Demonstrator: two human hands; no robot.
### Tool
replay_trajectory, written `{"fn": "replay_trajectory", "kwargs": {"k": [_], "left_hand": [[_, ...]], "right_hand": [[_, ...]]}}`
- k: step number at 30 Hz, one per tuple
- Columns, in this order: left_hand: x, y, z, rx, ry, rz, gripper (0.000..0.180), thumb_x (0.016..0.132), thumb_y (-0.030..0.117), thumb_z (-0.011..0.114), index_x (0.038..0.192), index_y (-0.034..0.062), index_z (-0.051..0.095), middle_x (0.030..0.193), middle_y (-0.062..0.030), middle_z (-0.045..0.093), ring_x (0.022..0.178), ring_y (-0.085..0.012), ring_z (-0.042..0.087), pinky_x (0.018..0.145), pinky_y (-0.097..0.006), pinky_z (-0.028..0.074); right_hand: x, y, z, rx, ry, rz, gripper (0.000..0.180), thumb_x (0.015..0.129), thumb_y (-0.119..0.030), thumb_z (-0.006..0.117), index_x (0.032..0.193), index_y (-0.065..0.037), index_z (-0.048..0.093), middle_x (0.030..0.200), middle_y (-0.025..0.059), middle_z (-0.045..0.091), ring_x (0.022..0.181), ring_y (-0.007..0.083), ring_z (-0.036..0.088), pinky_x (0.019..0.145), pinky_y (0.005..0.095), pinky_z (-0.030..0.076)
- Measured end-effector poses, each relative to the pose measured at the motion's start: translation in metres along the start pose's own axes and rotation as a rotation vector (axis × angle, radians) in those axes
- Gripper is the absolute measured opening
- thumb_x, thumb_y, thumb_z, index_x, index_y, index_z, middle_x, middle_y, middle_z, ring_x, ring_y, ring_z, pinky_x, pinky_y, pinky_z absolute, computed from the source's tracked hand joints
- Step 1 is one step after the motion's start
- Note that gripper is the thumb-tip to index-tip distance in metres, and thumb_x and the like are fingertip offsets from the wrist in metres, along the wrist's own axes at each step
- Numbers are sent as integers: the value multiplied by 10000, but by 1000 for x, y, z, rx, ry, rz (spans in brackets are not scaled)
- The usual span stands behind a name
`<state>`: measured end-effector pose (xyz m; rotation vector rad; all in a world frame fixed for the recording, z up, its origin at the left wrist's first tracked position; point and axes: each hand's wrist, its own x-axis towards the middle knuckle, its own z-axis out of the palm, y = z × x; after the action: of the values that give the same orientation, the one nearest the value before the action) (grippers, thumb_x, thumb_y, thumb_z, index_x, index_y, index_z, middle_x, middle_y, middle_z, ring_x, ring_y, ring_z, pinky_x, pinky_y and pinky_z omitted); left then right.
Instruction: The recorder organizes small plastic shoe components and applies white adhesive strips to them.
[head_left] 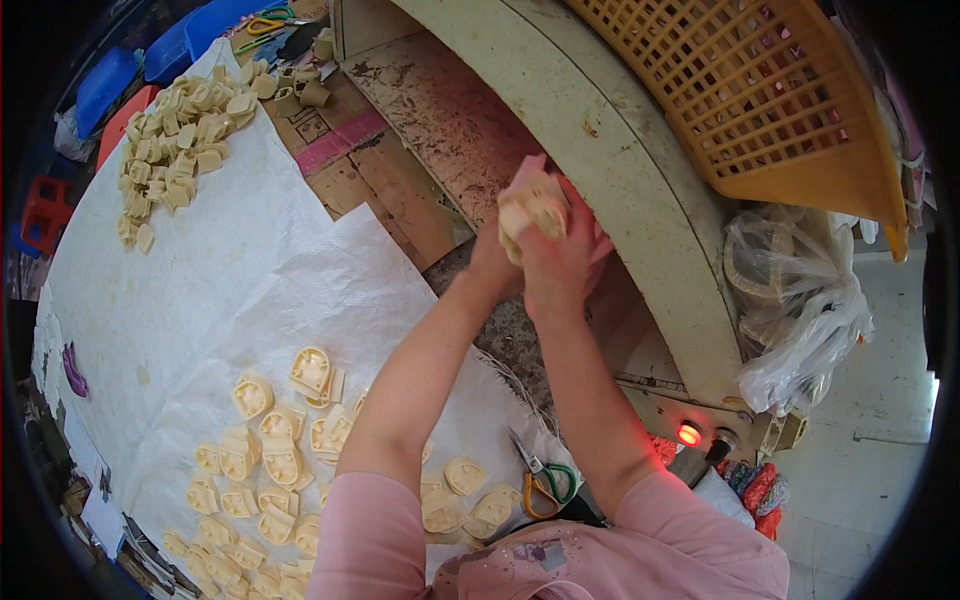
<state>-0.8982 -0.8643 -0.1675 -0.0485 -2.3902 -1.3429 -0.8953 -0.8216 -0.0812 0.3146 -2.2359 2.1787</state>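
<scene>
Both my hands are raised together in front of the opening of a beige machine. Between them is a cream moulded plastic piece (540, 208), slightly blurred by motion. My left hand (493, 258) closes on its left side, its fingers mostly hidden behind the piece. From the right, my right hand (562, 262) wraps round it, thumb laid across the front. Pinkish fingertips show in reddish light. Several similar cream pieces (283, 462) lie spread over the white sheet (250, 290) to the left of my forearms.
The beige machine (640, 150) curves across the upper right, with a lit red button (689, 433). An orange basket (780, 160) sits on top. Scissors (541, 478) lie near my body. Far left is a pile of small cream parts (175, 150); a clear plastic bag (800, 300) hangs right.
</scene>
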Motion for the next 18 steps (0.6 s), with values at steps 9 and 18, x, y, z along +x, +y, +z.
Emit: {"fn": "replay_trajectory", "kwargs": {"k": [9,18], "left_hand": [[-4,15,-1,176,-175,118,500,795,246,490,1260,81,410,1294,-137,428,1227,-285,352,1036,-382,274],[-6,18,-5,119,56,239,510,776,315,512,1242,121,436,1283,-103,432,1206,-288,357,1013,-508,238]], "right_hand": [[96,45,53,-486,-25,117,517,668,-114,698,1134,22,521,1112,151,560,1012,205,557,874,290,430],[106,50,55,-847,-243,67,752,664,-258,732,1292,-35,385,1128,171,563,1111,293,495,976,370,358]]}}
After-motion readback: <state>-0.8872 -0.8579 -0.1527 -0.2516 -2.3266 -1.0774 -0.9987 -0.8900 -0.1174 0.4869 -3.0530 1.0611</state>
